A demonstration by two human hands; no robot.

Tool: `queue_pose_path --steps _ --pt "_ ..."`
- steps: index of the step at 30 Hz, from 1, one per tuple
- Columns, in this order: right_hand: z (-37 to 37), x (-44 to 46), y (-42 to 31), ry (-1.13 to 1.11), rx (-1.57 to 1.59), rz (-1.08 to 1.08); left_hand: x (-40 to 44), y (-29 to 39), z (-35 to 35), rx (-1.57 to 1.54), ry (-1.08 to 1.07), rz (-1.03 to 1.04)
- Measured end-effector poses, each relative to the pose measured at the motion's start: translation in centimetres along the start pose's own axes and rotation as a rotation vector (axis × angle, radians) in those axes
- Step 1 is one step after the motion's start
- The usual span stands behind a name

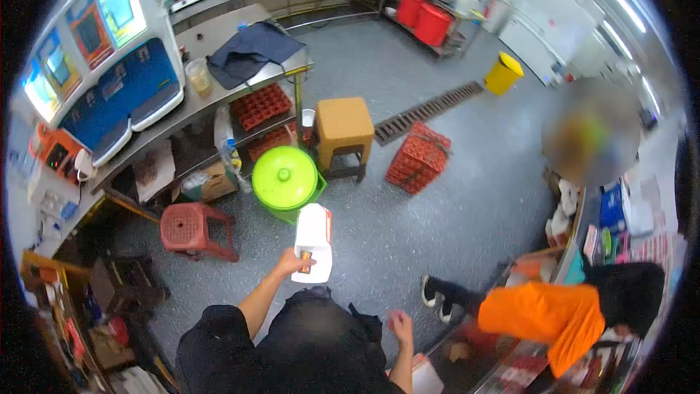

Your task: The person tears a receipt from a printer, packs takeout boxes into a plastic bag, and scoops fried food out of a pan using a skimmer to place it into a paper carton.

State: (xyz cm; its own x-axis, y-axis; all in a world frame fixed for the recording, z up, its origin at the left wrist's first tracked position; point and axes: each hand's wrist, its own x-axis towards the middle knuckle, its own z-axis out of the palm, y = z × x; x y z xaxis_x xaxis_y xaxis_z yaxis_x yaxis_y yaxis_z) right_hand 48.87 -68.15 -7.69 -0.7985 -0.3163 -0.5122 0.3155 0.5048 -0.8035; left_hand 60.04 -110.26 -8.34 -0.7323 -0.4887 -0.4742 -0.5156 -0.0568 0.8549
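Observation:
My left hand (289,263) is closed on the near end of a white takeaway box (314,228), held out in front of my body above the floor. The box's lid is folded back, and red print shows along one side. By my thumb is a small orange-and-dark patch, too small to make out. Low on the right, my right hand (399,325) is raised beside my dark apron, away from the box. Motion blurs its fingers, so I cannot tell whether it holds anything. A white box-like thing (426,376) lies partly hidden below that forearm.
Ahead stand a lime-green lidded bin (285,177), a tan stool (345,122), a red stool (191,227) and stacked red crates (418,158). A steel table (279,76) holds dark cloth. On the right, a person in orange (543,317) leans over a counter. A yellow bin (503,75) stands farther off.

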Motion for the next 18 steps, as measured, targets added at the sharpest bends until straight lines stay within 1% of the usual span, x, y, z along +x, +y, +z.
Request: queue_pose_path --steps 1,2,3,4,6,7,8,10,13,14,15,16,18 --pt "-0.5 0.3 1.8 -0.032 0.038 0.044 0.1 2.9 0.9 -0.038 0.054 0.012" --pt "-1.4 -0.3 4.4 -0.056 0.081 0.100 1.5 3.8 2.4 -0.001 0.070 -0.008" --pt "-2.1 0.5 10.9 -0.001 0.137 0.267 3.3 4.7 3.8 0.044 0.080 -0.029" --pt "-2.6 -0.2 12.0 0.008 0.123 0.367 5.0 5.9 4.9 0.093 0.079 -0.053" --pt "-2.6 0.1 12.1 0.019 0.109 0.503 6.1 11.7 7.6 -0.130 -0.084 -0.130" --pt "-2.8 1.1 11.8 0.020 0.109 0.541 8.7 11.0 9.2 -0.156 -0.167 0.018" --pt "-3.0 2.8 11.6 0.027 0.112 0.551 11.1 10.3 10.8 -0.047 -0.148 0.045" --pt "-3.7 6.8 10.7 0.025 0.125 0.564 14.4 12.2 12.9 0.007 -0.188 0.020" --pt "-6.3 14.5 8.6 0.025 0.138 0.544 19.1 14.9 15.4 0.069 -0.180 0.072" --pt "-7.3 17.4 7.8 0.024 0.143 0.531 20.3 15.9 16.0 0.140 -0.083 -0.082" --pt "-8.6 20.2 6.9 0.028 0.147 0.516 23.0 15.2 16.7 0.210 -0.090 -0.075" --pt "-10.0 23.0 6.0 0.028 0.147 0.497 24.3 16.4 17.0 0.271 -0.103 -0.096" --pt "-13.1 28.5 3.7 0.048 0.153 0.463 27.2 21.7 18.3 0.392 -0.113 -0.116"
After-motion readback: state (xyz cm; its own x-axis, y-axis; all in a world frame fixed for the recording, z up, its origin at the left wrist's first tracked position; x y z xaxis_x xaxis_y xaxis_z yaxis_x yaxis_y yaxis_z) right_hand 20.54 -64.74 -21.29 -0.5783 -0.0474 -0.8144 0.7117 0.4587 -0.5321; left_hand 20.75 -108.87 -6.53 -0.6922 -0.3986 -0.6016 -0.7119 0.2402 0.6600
